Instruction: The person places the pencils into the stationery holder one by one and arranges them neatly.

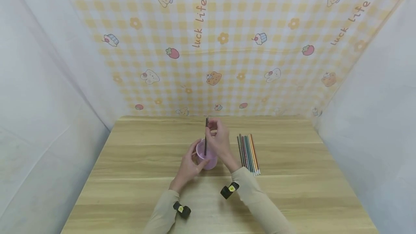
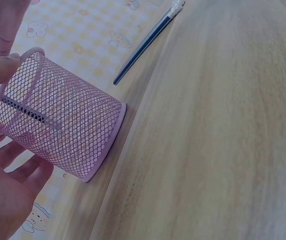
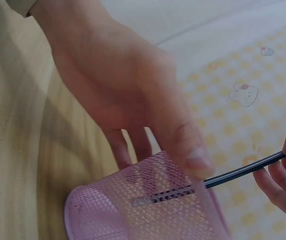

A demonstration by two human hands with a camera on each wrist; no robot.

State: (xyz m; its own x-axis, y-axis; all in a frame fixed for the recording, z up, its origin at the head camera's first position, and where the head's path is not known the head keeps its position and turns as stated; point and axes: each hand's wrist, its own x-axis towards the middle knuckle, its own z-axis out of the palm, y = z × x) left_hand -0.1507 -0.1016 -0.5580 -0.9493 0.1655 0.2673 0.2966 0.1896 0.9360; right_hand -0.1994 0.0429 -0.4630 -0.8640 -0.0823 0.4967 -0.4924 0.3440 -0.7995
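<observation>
A pink mesh pencil cup stands on the wooden table. The left hand grips it from the left, thumb near the rim and fingers round the far side, as the left wrist view of the cup shows. Above the cup, the right hand pinches a dark pencil near its upper end. This pencil stands nearly upright, its lower part inside the cup. Through the mesh in the right wrist view, the lower end of the pencil shows a metal ferrule. Whether it touches the cup's bottom I cannot tell.
To the right of the cup, several pencils lie side by side on the table, in dark, green, yellow and orange-brown tones. A yellow checked cloth hangs behind the table. White sheets flank both sides.
</observation>
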